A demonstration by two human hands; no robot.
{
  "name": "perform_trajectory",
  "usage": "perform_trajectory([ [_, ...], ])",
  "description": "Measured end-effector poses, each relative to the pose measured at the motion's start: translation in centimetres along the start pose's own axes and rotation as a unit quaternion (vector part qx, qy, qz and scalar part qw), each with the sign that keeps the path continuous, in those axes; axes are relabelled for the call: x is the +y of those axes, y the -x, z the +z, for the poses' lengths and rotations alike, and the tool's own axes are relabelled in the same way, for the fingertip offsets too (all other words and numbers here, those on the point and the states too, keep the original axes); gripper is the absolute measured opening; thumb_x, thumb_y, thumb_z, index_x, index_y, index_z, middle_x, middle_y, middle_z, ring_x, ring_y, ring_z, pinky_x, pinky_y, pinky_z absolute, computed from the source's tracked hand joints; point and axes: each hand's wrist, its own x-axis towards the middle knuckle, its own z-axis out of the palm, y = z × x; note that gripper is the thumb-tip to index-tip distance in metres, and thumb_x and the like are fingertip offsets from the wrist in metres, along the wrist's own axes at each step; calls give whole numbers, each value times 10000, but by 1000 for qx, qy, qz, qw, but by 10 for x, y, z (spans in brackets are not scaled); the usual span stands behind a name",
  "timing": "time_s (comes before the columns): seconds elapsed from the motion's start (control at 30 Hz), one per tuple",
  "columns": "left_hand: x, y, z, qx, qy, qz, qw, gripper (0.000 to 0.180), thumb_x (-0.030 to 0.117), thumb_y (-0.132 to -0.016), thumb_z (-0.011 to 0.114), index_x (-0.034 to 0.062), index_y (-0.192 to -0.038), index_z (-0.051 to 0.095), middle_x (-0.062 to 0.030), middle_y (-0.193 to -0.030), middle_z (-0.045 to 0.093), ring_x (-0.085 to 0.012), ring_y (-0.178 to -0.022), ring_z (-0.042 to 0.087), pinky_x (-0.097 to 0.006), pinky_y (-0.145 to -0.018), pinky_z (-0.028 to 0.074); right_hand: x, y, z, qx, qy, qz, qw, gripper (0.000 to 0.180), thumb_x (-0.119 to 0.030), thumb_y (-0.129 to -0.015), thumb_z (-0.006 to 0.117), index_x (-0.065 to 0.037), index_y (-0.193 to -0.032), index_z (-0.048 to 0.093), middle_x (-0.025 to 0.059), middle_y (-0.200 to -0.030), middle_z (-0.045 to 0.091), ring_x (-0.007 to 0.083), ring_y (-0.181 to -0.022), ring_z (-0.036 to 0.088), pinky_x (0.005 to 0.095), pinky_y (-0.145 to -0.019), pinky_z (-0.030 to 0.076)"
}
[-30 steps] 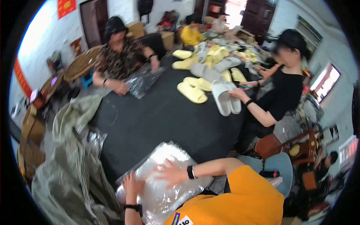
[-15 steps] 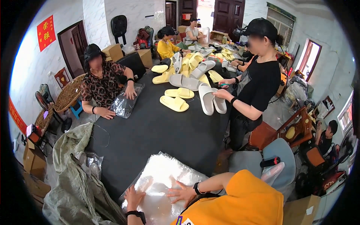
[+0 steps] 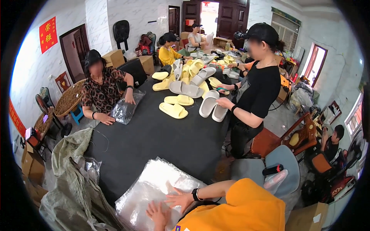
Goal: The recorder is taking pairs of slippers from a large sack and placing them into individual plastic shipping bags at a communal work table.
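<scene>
- The left hand (image 3: 158, 214) lay on the clear plastic sheets (image 3: 148, 183), fingers spread.
- The right hand (image 3: 180, 198) rested on them too, fingers splayed, just beyond and to the right of the left.
- The sheets lay at the near edge of the desk (image 3: 135, 140), a corner pointing far.
- Open dark desktop stretched from that corner to the yellow slippers (image 3: 174, 110).
- A grey-green sack (image 3: 71, 184) crowded the near left edge; a blue-grey chair (image 3: 287, 165) stood right.
</scene>
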Motion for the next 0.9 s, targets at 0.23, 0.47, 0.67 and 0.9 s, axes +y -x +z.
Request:
perform_trajectory([
  [0.23, -67, 16, -55, 237, 22, -335, 911, 620, 403, -857, 487, 31, -1320, 308, -214, -1370, 265, -360, -1245, 265, -475, -1012, 198, 45, 36, -53, 360, 17, 300, 884, 756, -434, -666, 663, -118, -1293, 382, 237, -1353, 229, 379, -1258, 224, 530, -982, 220],
  [0.47, -88, 59, -29, 198, 275, -494, 801, 731, 351, -821, 567, -23, -1338, 210, -210, -1386, 247, -319, -1272, 269, -374, -1027, 240, 71, 48, -52, 303, -382, 328, 809, 934, -284, -714, 685, -10, -1382, 93, 227, -1400, 182, 335, -1295, 204, 392, -1044, 211],
  [0.67, -84, 54, -11, 209, 424, -509, 720, 835, 350, -780, 633, -32, -1351, 160, -200, -1385, 231, -249, -1249, 279, -341, -1007, 277, 82, 35, -46, 323, -442, 249, 799, 763, -150, -735, 678, 32, -1325, 229, 134, -1289, 384, 215, -1181, 366, 311, -992, 292],
  [0.9, -88, 51, -1, 243, 465, -452, 721, 955, 321, -675, 721, -47, -1342, 146, -231, -1350, 274, -298, -1254, 284, -347, -1023, 251, 57, 31, -71, 257, -499, 250, 789, 731, -214, -742, 670, 14, -1311, 273, 122, -1225, 444, 191, -1120, 424, 298, -947, 333],
])
